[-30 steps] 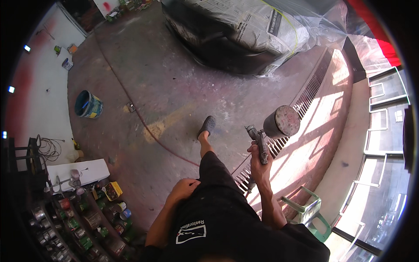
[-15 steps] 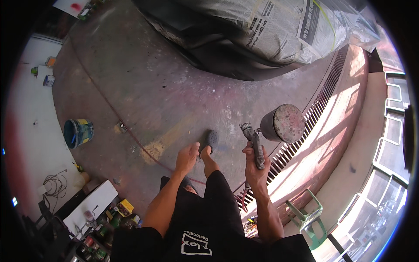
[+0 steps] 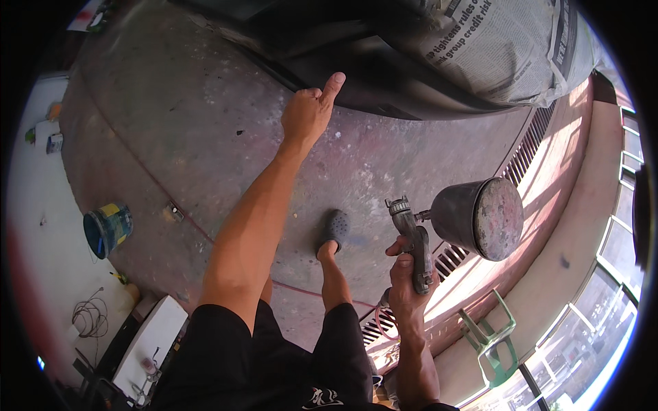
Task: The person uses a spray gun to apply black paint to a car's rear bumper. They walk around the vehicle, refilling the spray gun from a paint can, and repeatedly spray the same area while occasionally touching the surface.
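My right hand (image 3: 409, 277) grips a paint spray gun (image 3: 415, 246) by its handle, nozzle end up and away from me. A dark cup with a paint-spattered round lid (image 3: 498, 219) is attached to the gun's right side. My left arm is stretched forward, and my left hand (image 3: 307, 113) has its fingers curled in and its thumb sticking out. Nothing shows in that hand. Just beyond it is a glossy black vehicle body part (image 3: 384, 75), which the thumb overlaps in view; I cannot tell whether they touch. Newspaper masking (image 3: 500, 55) covers the area above the black part.
A reddish hose (image 3: 154, 181) crosses the paint-stained floor. At the left stand a paint bucket (image 3: 108, 229) and a coil of wire (image 3: 90, 318). A floor grate (image 3: 531, 144) runs along the right, with a green plastic stool (image 3: 495, 339) nearby.
My left hand has swung forward and up from near my foot to beside the black body part. The spray gun has shifted slightly right and lower in view, still in my right hand.
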Demonstrator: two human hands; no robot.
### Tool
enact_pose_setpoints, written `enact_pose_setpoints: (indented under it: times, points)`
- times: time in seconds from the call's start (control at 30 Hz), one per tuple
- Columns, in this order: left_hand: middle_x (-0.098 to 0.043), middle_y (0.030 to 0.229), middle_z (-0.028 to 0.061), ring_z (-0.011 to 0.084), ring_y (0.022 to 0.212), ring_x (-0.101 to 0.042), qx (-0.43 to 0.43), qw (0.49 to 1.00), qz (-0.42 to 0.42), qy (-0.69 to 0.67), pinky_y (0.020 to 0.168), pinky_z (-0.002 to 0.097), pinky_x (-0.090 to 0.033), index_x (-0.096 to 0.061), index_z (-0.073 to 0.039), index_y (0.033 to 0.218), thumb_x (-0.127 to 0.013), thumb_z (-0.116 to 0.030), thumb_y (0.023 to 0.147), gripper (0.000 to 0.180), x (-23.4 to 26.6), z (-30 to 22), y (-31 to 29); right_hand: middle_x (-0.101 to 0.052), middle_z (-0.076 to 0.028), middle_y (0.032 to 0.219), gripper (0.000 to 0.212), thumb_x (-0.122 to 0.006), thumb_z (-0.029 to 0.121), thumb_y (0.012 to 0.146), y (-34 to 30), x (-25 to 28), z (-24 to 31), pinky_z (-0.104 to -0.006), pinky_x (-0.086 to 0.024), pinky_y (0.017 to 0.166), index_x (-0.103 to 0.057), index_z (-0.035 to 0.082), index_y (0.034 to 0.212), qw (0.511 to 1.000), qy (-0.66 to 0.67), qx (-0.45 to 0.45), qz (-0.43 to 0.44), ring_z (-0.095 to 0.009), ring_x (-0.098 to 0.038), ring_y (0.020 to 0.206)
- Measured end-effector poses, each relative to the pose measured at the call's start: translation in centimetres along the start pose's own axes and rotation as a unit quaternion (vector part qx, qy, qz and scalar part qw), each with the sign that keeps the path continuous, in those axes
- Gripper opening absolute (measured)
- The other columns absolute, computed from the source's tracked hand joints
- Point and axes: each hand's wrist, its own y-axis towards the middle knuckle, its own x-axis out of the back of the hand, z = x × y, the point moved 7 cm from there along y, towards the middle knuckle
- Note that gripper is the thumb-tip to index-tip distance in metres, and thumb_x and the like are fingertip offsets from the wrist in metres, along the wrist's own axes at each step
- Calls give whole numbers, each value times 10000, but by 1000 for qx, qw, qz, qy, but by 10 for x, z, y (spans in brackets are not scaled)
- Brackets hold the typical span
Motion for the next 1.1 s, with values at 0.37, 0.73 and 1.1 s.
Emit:
enact_pose_setpoints:
  times: [0.37, 0.73, 1.1]
  points:
    - [-657, 623, 114, 298, 690, -694, 12, 998, -21, 60, 762, 482, -555, -616, -50, 591, -346, -1005, 890, 1036, -6, 4, 57, -743, -67, 1020, 393, -712, 327, 1068, -7, -22, -30, -320, -530, 825, -692, -12, 1265, 996, 64, -60, -32, -144, -660, 940]
    - [-689, 680, 133, 305, 692, -689, 242, 965, 99, 11, 749, 411, -547, -677, 30, 756, -502, -758, 1035, 853, 12, 267, -202, -743, -53, 1039, 372, -729, 289, 1063, 17, -37, 10, -273, -509, 767, -687, -11, 1280, 997, 53, 16, -62, -102, -636, 887]
    - [-457, 1584, 229, 508, 1339, -559, 310, 808, 270, 421, 994, 585, -568, -514, -128, 1552, -781, -570, 893, 837, 102, 289, -402, -689, -63, 1032, 233, -685, 113, 1075, 43, -85, 22, -249, -509, 821, -651, -22, 1262, 992, -6, 90, -91, -97, -619, 960]
